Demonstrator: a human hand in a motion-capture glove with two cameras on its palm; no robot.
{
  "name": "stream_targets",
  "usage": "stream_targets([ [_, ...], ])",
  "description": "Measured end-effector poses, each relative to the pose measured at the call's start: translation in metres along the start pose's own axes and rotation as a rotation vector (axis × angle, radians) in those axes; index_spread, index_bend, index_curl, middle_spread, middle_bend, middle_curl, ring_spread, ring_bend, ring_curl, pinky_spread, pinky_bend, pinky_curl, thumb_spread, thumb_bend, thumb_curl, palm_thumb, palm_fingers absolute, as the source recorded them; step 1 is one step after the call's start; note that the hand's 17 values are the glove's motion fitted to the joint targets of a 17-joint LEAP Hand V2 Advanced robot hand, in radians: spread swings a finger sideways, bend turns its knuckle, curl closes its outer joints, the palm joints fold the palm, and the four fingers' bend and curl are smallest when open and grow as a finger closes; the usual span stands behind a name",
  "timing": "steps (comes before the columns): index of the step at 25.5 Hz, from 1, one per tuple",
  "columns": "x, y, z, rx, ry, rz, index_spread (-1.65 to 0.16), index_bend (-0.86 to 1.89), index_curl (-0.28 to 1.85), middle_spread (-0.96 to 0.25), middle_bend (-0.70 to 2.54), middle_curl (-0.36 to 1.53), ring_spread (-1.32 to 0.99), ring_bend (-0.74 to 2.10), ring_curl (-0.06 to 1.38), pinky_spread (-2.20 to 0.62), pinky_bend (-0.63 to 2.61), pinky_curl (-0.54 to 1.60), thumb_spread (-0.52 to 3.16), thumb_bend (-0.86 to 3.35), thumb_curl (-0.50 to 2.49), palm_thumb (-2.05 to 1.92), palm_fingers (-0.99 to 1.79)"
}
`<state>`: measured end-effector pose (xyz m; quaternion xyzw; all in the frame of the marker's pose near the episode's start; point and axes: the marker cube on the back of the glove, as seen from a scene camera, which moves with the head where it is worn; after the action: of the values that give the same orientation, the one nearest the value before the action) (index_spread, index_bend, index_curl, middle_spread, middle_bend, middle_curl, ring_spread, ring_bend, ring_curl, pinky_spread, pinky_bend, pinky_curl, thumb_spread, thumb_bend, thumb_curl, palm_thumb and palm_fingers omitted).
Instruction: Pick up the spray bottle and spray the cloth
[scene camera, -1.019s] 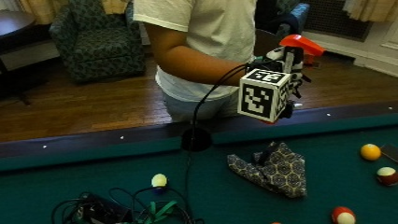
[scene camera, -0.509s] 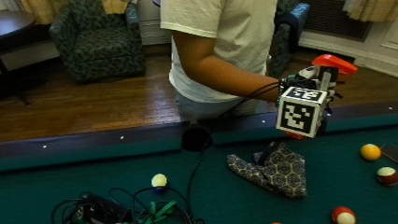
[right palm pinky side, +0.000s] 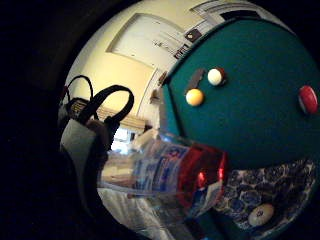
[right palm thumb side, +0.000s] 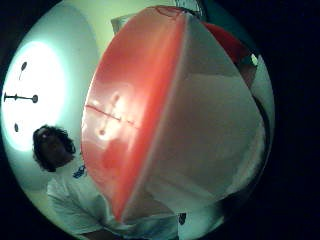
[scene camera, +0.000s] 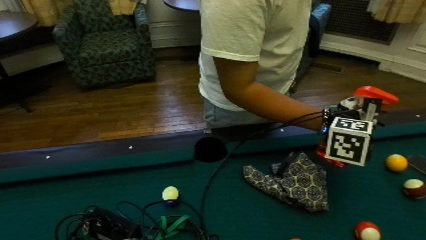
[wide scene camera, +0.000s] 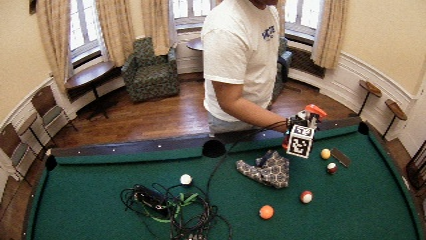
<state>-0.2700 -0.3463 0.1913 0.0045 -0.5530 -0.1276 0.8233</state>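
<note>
Up above the green pool table (scene camera: 80, 172), near its far rail, the spray bottle (scene camera: 367, 100) is held upright in the air by the gloved right hand (scene camera: 338, 120). Its orange-red trigger head shows at the top; the clear body is mostly hidden behind the hand in the outside view. The little-finger-side palm view shows that body (right palm pinky side: 165, 170) lying right across the palm, with a printed label and a red band, so the fingers are wrapped round the bottle. The thumb-side palm view is almost filled by the orange and white head (right palm thumb side: 165, 115), which sits very close to the palm.

Just below the bottle and a little toward the table's middle lies the cloth (scene camera: 293, 181), a dark patterned piece crumpled flat on the felt. The bottle is raised above the cloth's far edge and does not touch it.

Beyond the bottle, toward the table's end, sit a yellow ball (scene camera: 397, 162) and a maroon-and-white ball (scene camera: 414, 188), with a dark flat piece (wide scene camera: 341, 157) beside them. Nearer than the cloth, a red-and-white ball (scene camera: 367, 231) rests on the felt, and the wide outside view shows an orange ball (wide scene camera: 266, 212) further toward the near rail. On the cloth's other side, well apart from it, a pale ball (scene camera: 170, 193) lies next to a tangle of black and green cables (wide scene camera: 170, 205). A side pocket (scene camera: 210, 149) opens in the far rail, between the cables and the cloth.
</note>
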Motion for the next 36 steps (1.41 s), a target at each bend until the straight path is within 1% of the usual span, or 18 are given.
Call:
stream_targets([
  [10,0.04,-0.002,0.016,0.136,0.032,-0.117,-0.27,0.19,0.65,-0.17,0.6,0.57,-0.2,0.74,0.48,-0.29,0.54,0.41,0.58,-0.03,0.82,0.84,1.34],
  [17,0.054,-0.005,0.019,0.192,0.0,-0.143,-0.26,0.19,0.65,-0.17,0.6,0.57,-0.2,0.74,0.48,-0.3,0.52,0.41,0.57,-0.03,0.83,0.84,1.35],
  [22,0.061,-0.023,0.014,0.188,-0.013,-0.122,-0.27,0.2,0.66,-0.17,0.6,0.57,-0.2,0.74,0.48,-0.3,0.52,0.41,0.56,-0.03,0.83,0.84,1.35],
  [31,0.071,-0.078,0.019,0.164,0.025,-0.123,-0.27,0.2,0.66,-0.18,0.6,0.57,-0.2,0.73,0.48,-0.3,0.51,0.41,0.52,-0.02,0.84,0.87,1.35],
  [36,0.072,-0.084,0.019,0.158,0.026,-0.103,-0.27,0.2,0.66,-0.18,0.6,0.57,-0.2,0.74,0.48,-0.3,0.51,0.41,0.51,-0.03,0.84,0.87,1.34],
])
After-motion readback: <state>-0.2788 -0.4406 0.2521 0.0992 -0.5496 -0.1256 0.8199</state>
